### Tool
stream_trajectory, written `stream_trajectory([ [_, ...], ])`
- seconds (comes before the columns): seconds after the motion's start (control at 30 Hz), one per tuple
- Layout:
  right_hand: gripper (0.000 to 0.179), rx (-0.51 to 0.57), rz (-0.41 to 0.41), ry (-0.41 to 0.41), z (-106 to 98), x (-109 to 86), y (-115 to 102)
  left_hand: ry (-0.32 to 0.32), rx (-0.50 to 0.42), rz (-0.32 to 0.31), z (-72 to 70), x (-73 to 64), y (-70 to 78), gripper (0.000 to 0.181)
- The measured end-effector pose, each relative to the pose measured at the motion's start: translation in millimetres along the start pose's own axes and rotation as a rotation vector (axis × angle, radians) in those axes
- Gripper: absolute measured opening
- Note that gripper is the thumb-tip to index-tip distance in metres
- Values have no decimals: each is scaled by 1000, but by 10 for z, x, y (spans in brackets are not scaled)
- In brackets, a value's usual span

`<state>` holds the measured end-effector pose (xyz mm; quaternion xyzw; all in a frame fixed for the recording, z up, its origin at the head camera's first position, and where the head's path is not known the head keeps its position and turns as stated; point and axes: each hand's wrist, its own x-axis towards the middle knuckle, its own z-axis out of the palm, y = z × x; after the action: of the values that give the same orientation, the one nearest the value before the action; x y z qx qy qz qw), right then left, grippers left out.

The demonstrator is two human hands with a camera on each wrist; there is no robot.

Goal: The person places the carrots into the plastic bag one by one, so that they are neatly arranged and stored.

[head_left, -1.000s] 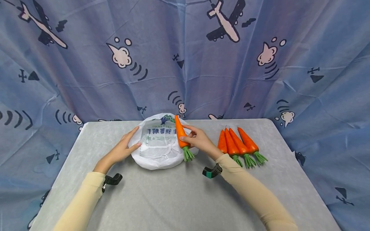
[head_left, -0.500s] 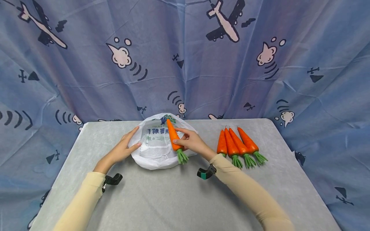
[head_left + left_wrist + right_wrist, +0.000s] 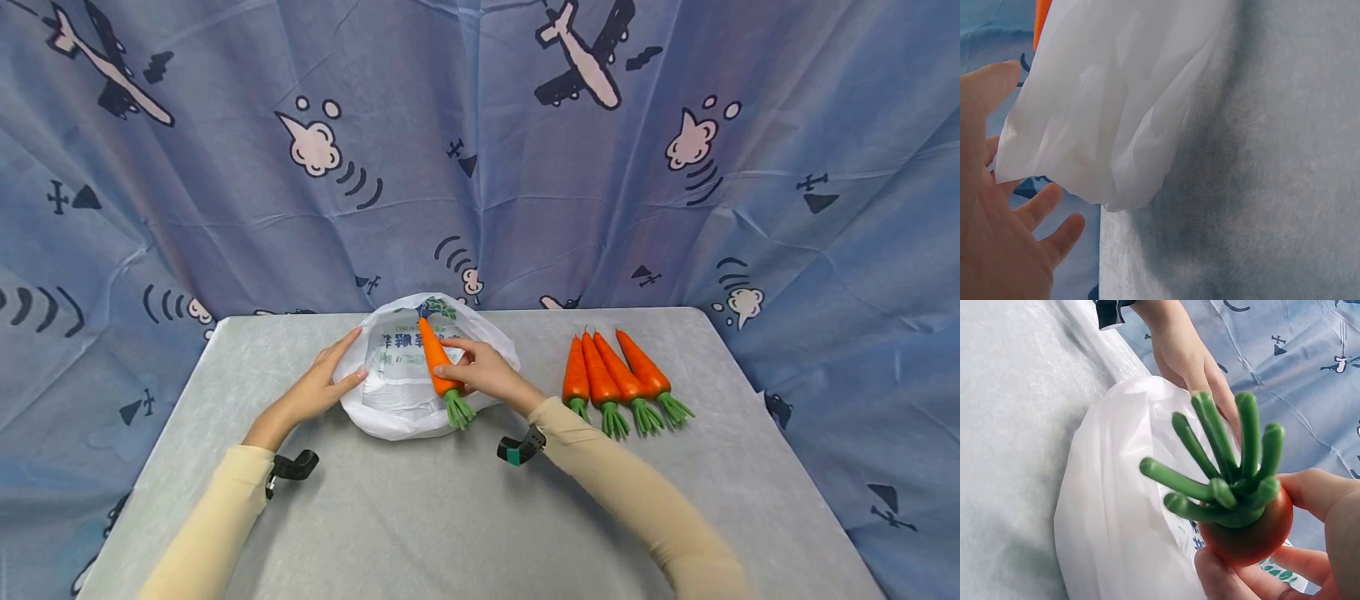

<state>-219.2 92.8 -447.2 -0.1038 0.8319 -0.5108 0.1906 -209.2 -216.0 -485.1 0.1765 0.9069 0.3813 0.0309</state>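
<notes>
Four carrots point(image 3: 618, 372) lie right of white bag point(image 3: 393, 427).

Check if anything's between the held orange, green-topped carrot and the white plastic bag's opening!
Nothing visible: the right hand holds the carrot at the open bag; the left hand is at the bag's left side.

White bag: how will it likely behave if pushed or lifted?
The white bag is probably floppy: creases run down its wall in the left wrist view. It is likely light for its size, since the reversed print inside suggests thin film. It may cave in when pushed, as no stiff edge shows.
</notes>
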Motion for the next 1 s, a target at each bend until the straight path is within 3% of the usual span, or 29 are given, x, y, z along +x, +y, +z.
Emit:
stream_trajectory([
  [1.0, 60, 6, 132, 7, 396, 400, -165, -13, -11, -10, 8, -5, 16, 76],
])
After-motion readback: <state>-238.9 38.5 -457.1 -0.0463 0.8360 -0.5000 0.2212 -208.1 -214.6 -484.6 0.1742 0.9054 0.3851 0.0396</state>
